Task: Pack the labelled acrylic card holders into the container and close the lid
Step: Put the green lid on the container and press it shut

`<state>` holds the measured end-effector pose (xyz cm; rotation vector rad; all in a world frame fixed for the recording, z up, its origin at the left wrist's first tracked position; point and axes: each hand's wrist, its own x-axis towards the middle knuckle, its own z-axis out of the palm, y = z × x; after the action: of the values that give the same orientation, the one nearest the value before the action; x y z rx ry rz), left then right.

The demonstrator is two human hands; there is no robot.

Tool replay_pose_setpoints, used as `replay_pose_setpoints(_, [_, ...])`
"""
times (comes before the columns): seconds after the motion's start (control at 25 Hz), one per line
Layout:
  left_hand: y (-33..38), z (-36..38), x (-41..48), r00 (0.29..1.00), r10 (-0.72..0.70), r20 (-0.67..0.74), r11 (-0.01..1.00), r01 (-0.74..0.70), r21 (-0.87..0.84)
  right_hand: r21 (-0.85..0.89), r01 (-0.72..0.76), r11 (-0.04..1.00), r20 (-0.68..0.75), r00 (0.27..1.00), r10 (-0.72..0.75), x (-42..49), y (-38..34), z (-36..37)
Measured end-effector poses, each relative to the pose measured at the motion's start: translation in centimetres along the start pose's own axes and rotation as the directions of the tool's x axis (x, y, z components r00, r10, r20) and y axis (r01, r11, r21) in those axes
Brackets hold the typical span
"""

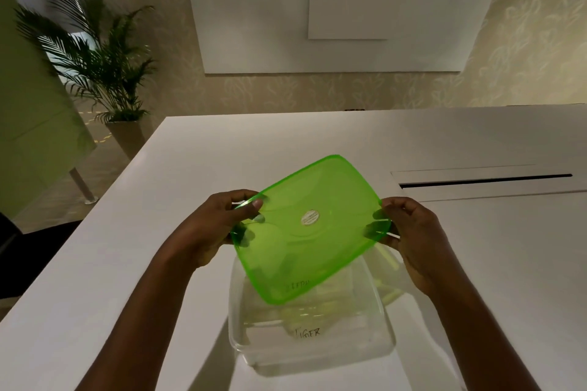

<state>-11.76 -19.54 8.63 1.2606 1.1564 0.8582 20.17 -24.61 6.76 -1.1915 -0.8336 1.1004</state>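
A translucent green lid (309, 228) with a small round sticker hangs tilted in the air above a clear plastic container (386, 343) on the white table. My left hand (219, 225) grips the lid's left edge and my right hand (413, 235) grips its right edge. Inside the container lie acrylic card holders (306, 332), one with a handwritten label reading "TIGER". Another label shows faintly through the lid's lower part. The lid covers the container's far half from view.
The white table (158, 263) stretches left and far. A cable slot (486, 179) with a flap is set into it at the right. Beyond the table's left edge stand a potted palm (104, 73) and a table leg (81, 184).
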Motion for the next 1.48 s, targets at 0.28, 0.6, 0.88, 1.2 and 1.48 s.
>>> replay_pose_setpoints(0.28, [0.2, -0.3, 0.0, 0.994, 0.009, 0.105, 0.994, -0.020, 0.105, -0.201, 0.196, 0.960, 0.257, 0.956, -0.141, 0.9, -1.5, 1.1])
replay_pose_setpoints(0.6, [-3.3, 1.9, -0.7, 0.916, 0.069, -0.394, 0.961, -0.167, -0.221, -0.116, 0.088, 0.989, 0.020, 0.996, -0.086, 0.9, 1.8, 2.5])
replay_pose_setpoints(0.88, [-6.3, 2.4, -1.0, 0.849, 0.053, -0.526, 0.996, -0.085, -0.037, -0.491, 0.084, 0.867, 0.033, 0.996, -0.078, 2.2, 4.1, 2.4])
replay_pose_setpoints(1.2, [-8.7, 2.7, -1.5, 0.843, -0.019, -0.538, 1.000, 0.028, 0.008, -0.575, 0.036, 0.818, 0.035, 0.999, -0.019, 1.6, 6.8, 1.7])
replay_pose_setpoints(1.48, [-9.1, 2.8, -1.8, 0.834, -0.037, -0.551, 0.999, 0.041, -0.005, -0.541, 0.027, 0.840, 0.035, 0.999, -0.010, 1.4, 7.1, 1.4])
